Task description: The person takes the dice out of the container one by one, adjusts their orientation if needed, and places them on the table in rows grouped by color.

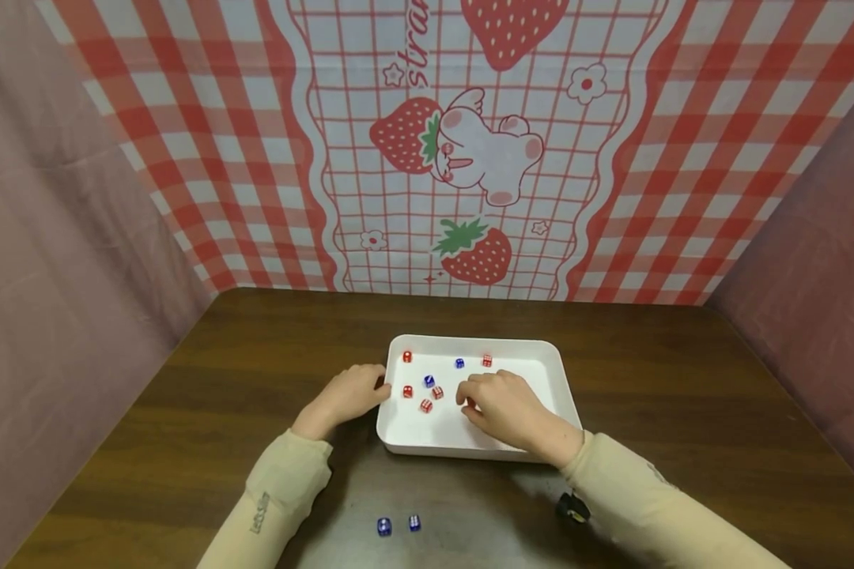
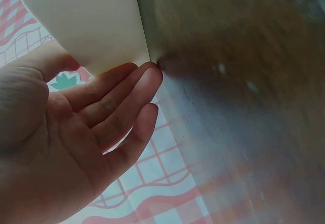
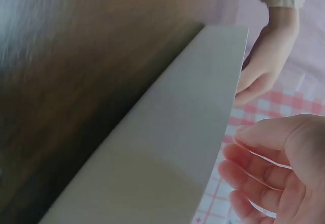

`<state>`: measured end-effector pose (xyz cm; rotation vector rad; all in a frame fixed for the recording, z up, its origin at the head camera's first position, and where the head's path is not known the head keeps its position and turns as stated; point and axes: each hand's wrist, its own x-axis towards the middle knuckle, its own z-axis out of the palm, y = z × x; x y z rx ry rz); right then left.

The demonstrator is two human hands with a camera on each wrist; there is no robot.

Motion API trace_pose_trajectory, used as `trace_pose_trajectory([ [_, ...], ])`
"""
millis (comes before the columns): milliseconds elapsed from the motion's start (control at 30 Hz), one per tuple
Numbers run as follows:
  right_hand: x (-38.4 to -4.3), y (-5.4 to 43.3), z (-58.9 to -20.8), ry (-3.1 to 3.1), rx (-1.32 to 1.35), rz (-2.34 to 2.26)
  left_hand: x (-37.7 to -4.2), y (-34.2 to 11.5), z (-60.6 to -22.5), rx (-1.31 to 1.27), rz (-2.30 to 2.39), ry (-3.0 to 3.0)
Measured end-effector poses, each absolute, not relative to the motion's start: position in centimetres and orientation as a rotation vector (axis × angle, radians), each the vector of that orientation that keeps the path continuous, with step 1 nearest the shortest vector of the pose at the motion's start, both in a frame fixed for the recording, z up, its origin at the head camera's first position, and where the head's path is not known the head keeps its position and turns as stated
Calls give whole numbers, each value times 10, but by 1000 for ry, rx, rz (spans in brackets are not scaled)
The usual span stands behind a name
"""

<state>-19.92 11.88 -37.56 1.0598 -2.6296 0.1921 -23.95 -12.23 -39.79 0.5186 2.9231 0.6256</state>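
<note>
Strawberry-print cloth (image 1: 583, 150) hung behind the tray, pink drapes (image 1: 64, 237) off to its L & R. Brown table (image 1: 655, 379) ran under & around it. White tray (image 1: 434, 435) sat flat; pale sleeves (image 1: 285, 482) reached toward it from the near side. R hand (image 1: 505, 405) hung over the tray's mid., fingers loosely bent, abt. half open, w/ no die visible in its grasp. L hand (image 1: 350, 390) was at the tray's L wall, fingers nearly straight, tips against the outside, thumb nr the rim. Five red dice (image 1: 437, 392) & two blue dice (image 1: 429, 381) lay in the tray, mostly its L half, one red just beyond R hand. Two more blues (image 1: 384, 526) lay side by side on the tray's near side, outside it.
</note>
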Motion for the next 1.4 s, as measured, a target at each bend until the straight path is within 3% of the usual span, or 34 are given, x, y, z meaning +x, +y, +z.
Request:
trace_pose_trajectory([
  [1400,-245,144,-384,-2972,935,64,-240,-122,-397,525,616,2938],
])
